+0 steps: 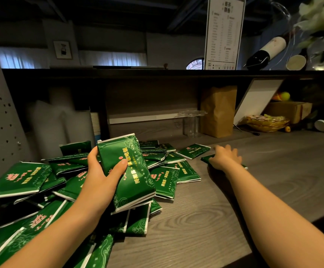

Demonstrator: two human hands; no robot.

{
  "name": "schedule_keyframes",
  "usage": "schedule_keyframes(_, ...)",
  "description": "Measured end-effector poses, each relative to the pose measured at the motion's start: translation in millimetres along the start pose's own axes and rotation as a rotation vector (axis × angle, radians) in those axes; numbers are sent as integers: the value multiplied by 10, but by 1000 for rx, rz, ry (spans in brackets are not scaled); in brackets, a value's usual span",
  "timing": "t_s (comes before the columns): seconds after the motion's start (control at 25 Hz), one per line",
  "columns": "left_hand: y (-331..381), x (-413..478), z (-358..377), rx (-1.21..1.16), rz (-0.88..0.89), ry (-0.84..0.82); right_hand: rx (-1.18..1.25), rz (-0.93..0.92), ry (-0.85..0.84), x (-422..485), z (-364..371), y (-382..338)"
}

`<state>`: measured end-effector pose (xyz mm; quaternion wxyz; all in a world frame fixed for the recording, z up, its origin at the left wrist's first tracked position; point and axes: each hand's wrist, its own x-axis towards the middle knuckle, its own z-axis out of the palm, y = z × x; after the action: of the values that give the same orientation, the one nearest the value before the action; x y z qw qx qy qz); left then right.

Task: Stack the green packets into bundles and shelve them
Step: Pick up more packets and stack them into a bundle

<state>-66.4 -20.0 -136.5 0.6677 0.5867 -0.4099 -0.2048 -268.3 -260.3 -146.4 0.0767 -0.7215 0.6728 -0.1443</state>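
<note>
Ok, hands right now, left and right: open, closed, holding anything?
Left hand: closed around a stack of green packets.
Right hand: on a single green packet lying on the counter; grip cannot be told.
</note>
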Motion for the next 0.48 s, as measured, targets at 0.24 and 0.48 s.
schedule_keyframes(0.24,-21,29,-20,0,-21,0,-42,25,-123,28,-16,-5)
schedule_keyframes(0.48,-13,30,-11,-13,-31,0,156,-183,-149,25,-15,-115)
